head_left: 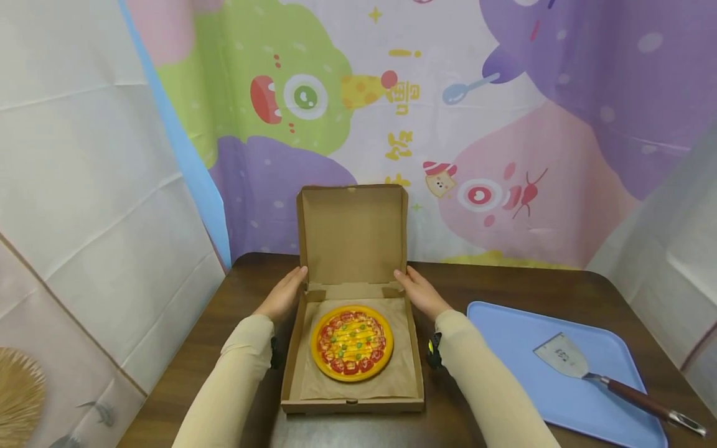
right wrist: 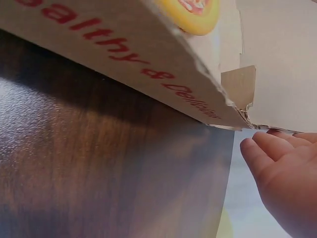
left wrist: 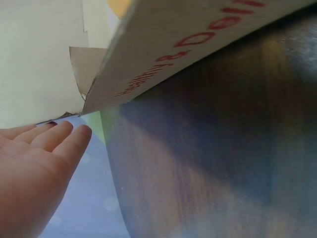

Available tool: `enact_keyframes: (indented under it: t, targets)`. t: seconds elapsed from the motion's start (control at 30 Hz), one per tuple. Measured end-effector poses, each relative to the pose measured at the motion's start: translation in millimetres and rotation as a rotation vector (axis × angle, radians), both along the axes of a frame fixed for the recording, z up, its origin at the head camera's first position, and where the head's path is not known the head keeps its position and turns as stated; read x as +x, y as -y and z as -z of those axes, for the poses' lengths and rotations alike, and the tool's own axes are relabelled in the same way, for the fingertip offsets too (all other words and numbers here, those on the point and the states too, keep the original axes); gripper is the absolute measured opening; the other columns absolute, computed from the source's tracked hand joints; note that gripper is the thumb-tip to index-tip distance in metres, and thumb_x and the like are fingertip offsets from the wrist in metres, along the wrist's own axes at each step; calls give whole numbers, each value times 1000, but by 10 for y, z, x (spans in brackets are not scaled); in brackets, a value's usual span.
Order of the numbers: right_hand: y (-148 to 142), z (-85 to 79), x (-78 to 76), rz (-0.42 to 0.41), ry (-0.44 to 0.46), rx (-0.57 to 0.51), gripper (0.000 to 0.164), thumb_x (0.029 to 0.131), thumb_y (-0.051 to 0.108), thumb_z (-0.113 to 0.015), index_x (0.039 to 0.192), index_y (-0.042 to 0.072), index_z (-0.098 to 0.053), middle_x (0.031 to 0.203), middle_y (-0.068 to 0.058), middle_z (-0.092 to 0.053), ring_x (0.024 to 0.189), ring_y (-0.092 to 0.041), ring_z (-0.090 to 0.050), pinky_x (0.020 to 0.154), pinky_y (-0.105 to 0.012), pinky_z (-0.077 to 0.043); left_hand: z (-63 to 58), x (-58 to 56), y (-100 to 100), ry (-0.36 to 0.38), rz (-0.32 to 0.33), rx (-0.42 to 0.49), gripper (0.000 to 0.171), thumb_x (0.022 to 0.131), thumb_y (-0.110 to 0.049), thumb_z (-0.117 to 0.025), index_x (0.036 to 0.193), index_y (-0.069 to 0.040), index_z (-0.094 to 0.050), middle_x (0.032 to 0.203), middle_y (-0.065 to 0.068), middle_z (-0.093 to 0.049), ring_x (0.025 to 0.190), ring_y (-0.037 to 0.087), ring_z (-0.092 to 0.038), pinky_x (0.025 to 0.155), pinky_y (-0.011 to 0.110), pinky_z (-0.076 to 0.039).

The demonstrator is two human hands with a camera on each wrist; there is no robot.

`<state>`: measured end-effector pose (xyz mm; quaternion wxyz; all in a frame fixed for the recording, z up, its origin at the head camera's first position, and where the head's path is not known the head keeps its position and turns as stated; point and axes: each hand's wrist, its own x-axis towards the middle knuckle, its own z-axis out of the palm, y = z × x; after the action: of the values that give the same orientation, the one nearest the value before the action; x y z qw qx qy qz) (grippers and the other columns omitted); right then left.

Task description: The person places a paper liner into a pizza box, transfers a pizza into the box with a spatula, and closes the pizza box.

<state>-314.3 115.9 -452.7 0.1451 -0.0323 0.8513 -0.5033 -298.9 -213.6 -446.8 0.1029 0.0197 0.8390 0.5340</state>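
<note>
A cardboard pizza box point(head_left: 351, 407) stands with its lid point(head_left: 355, 233) raised upright. Inside, on brown paper, lies a toy-like pizza point(head_left: 353, 342) with a yellow rim, red slices, green bits and yellow stripes. My left hand point(head_left: 282, 295) holds the lid's lower left edge near the hinge, and my right hand point(head_left: 424, 294) holds the same spot on the right. In the head view each thumb lies at the lid's front side. The wrist views show the other fingers point(left wrist: 74, 144) reaching along the lid's outer edge, palms facing the box; the thumbs are hidden there.
To the right, a blue tray point(head_left: 504, 336) bears a metal spatula point(head_left: 566, 358) whose wooden handle sticks out past the tray's edge. Dark brown wood forms the table point(head_left: 504, 286). A printed cloth point(head_left: 358, 124) hangs right behind the lid.
</note>
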Motion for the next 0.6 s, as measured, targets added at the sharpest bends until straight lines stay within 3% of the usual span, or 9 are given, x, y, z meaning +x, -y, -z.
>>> enact_keyframes:
  t: [0.3, 0.6]
  targets:
    - [22, -79, -21, 23, 21, -18, 83, 99, 62, -34, 158, 9, -10, 164, -16, -13, 151, -36, -12, 121, -55, -15, -17, -113, -41, 3, -15, 51, 78, 104, -54, -26, 156, 1, -10, 164, 20, -9, 152, 36, -8, 123, 50, -11]
    - [30, -67, -53, 11, 45, -84, 78, 101, 59, -30, 158, 9, -12, 163, -17, -18, 148, -38, -22, 120, -54, -21, -8, -83, -52, 18, -9, 199, 73, 106, -48, -28, 155, 3, -10, 162, 24, -10, 149, 42, -14, 121, 54, -16]
